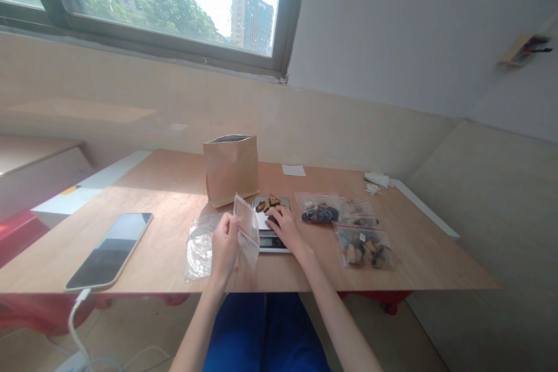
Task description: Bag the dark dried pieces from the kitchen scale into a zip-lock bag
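Note:
My left hand (225,244) is closed on a small clear zip bag (247,226) with a red seal strip, held upright just left of a small digital scale (271,222). A few brown and dark pieces (267,204) lie on the scale's platform. My right hand (285,228) rests on the scale, its fingers curled over a dark piece on the platform; I cannot make out whether it is pinched. A brown paper bag (231,168) stands open behind the scale.
Several filled zip bags (364,247) lie right of the scale, another (319,208) beside it. Empty clear bags (199,247) lie to the left. A phone (111,250) on a white cable lies near the wooden table's (165,186) front left edge. A paper slip (293,170) lies at the back.

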{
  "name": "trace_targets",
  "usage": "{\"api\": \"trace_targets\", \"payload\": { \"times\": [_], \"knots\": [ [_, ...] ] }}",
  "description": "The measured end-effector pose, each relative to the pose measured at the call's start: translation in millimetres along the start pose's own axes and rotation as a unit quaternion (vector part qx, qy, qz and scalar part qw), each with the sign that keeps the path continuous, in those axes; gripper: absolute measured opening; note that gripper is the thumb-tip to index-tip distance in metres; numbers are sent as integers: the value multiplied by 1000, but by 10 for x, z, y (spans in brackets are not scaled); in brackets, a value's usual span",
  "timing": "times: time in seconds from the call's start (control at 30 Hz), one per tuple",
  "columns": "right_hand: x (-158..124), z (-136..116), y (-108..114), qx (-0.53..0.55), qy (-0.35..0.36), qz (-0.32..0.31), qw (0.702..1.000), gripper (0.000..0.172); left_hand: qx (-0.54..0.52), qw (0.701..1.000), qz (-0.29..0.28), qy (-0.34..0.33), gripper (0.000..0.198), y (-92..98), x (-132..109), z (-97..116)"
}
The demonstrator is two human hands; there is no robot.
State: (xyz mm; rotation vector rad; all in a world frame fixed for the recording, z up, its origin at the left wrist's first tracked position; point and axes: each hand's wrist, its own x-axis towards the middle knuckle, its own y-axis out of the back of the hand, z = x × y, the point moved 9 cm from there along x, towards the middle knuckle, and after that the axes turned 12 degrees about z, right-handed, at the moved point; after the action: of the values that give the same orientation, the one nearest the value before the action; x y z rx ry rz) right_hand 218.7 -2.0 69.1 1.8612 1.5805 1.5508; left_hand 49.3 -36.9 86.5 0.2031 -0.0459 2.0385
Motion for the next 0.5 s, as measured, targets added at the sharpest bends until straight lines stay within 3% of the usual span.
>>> {"api": "trace_targets", "payload": {
  "times": [0.17, 0.3, 0.4, 0.5],
  "knots": [
    [127, 47, 153, 115, -63, 66, 989, 15, 2, 1000, -4, 5, 31, -19, 6, -4],
    [184, 51, 353, 269, -203, 146, 930, 12, 17, 1000, -16, -12, 32, -68, 4, -26],
    [204, -118, 353, 390, -288, 89, 870, 22, 45, 997, -29, -56, 30, -139, -23, -19],
    [217, -396, 398, 401, -281, -4, 872, 25, 65, 993, -38, -87, 27, -213, -71, -14]
  ]
}}
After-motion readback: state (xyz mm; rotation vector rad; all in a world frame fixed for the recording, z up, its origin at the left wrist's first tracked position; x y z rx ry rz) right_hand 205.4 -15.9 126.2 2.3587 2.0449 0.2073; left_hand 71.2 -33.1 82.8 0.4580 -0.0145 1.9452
